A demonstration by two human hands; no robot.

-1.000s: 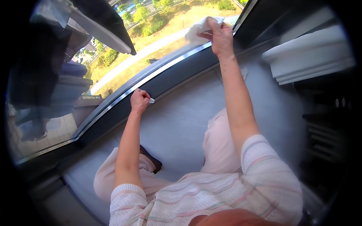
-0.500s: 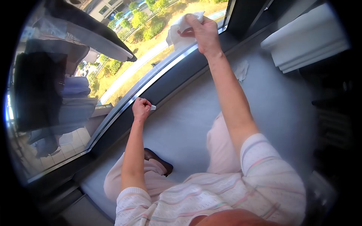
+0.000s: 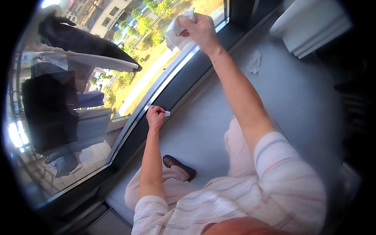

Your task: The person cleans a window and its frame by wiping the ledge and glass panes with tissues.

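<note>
My right hand [image 3: 203,34] is closed on a white paper tissue [image 3: 174,36], held up at the window glass [image 3: 154,66]. The tissue hangs loosely from the fingers and appears to rest against the pane. Lower down, my left hand [image 3: 155,117] is a fist beside the dark window frame [image 3: 172,92]. A small white piece [image 3: 167,113] sticks out of that fist on the right; its kind is too small to make out, and the rest is hidden by the fingers.
A crumpled white tissue [image 3: 254,62] lies on the grey floor [image 3: 301,98]. White fabric [image 3: 313,25] hangs in folds at the upper right. Behind the glass, dark clothes [image 3: 49,111] hang, with trees and a road beyond. My shoe [image 3: 178,167] is on the floor near the frame.
My right hand with the tissue has shifted slightly left along the glass. The whole view has turned a little; the left fist still keeps its white piece by the frame.
</note>
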